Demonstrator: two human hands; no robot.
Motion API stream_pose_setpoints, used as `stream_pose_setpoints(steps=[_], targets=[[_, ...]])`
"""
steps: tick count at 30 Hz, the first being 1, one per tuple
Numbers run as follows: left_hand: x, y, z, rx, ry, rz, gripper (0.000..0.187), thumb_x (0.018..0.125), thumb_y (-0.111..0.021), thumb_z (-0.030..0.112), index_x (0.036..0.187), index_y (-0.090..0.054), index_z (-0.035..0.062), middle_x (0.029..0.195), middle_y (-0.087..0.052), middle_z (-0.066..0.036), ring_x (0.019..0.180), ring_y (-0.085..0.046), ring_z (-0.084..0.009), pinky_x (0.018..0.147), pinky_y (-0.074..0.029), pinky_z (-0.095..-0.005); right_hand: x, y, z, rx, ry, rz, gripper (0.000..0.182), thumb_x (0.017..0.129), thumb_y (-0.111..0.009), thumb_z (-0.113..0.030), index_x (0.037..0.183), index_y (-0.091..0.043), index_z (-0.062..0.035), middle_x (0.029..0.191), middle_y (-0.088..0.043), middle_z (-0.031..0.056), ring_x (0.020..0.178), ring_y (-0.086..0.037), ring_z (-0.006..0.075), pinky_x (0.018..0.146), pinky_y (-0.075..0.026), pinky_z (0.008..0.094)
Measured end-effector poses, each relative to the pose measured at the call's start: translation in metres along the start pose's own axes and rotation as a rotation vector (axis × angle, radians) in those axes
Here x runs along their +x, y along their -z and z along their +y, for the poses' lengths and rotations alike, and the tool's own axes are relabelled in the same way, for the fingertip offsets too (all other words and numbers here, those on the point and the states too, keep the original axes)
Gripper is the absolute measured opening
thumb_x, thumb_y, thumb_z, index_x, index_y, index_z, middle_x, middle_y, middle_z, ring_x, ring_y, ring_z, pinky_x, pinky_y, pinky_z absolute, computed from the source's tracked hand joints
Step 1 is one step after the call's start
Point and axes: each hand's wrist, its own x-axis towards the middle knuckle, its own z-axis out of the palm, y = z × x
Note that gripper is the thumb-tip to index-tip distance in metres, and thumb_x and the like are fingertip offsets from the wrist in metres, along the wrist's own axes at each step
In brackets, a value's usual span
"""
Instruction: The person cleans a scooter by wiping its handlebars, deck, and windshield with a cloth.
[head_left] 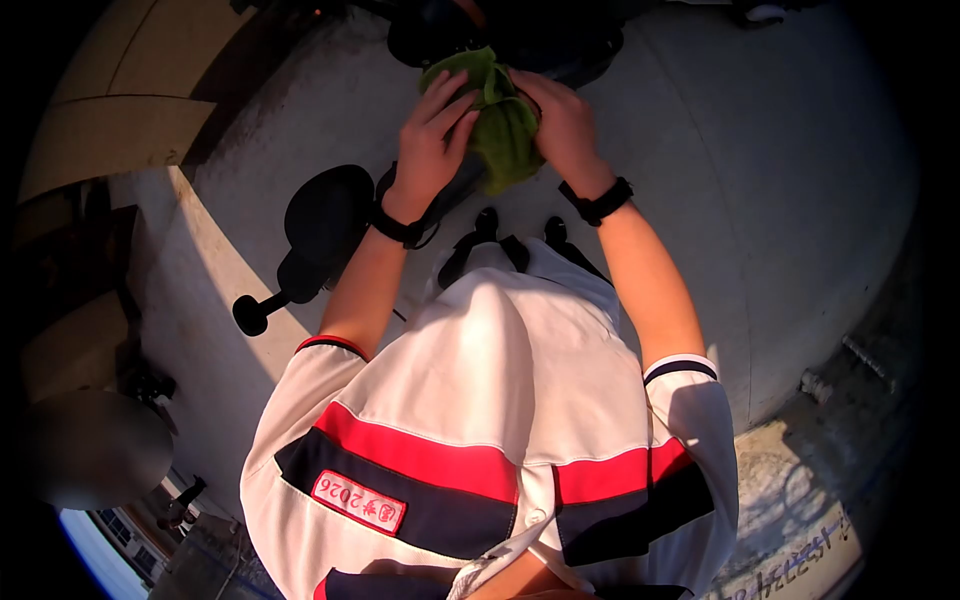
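Observation:
A green cloth (508, 140), bunched and folded, hangs between my two hands at the top centre. My left hand (432, 145) lies against its left side, fingers bent over the fabric. On the other side my right hand (565, 130) grips the cloth's upper right edge, with some fingertips hidden behind it. Both wrists wear black bands. Just beyond the cloth is a dark object (590, 45), too dark to make out fully.
A black rounded object with a stem and knob (325, 215) stands left of my left forearm. My shoes (487, 222) are on the grey floor (680, 200) below the cloth. Tan panels (150, 90) are at the upper left.

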Motion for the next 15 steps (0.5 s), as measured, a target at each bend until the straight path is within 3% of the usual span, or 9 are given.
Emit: stream_pose_setpoints(steps=[6,12,15], targets=[[-0.005,0.000,-0.015,0.035,-0.011,0.064,0.029,0.093,-0.066,0.008,0.122,-0.068,0.0035,0.136,-0.060,-0.018,0.128,-0.056,-0.0362,0.098,-0.052,-0.0413,0.000,-0.003,0.005,0.034,0.035,0.097,0.019,0.086,-0.068,-0.005,0.105,-0.070,-0.0058,0.108,-0.070,0.0101,0.095,-0.067,0.0312,0.079,-0.055,0.0400],[0.006,-0.004,-0.049,-0.127,0.212,0.075,0.037,0.093,-0.067,0.012,0.129,-0.062,0.0024,0.124,-0.064,-0.024,0.107,-0.065,-0.0419,0.085,-0.056,-0.0398,0.006,0.006,0.000,-0.016,0.028,0.208,0.014,0.083,-0.069,-0.001,0.097,-0.067,-0.0005,0.094,-0.067,0.0120,0.087,-0.064,0.0314,0.077,-0.053,0.0393],[0.009,-0.004,-0.066,-0.101,0.167,0.085,0.035,0.093,-0.070,0.013,0.125,-0.065,0.0020,0.113,-0.070,-0.022,0.100,-0.071,-0.0343,0.080,-0.056,-0.0373,0.006,0.013,-0.012,0.022,-0.012,0.253,0.012,0.084,-0.067,0.000,0.096,-0.066,-0.0003,0.087,-0.066,0.0114,0.079,-0.064,0.0303,0.072,-0.053,0.0370]])
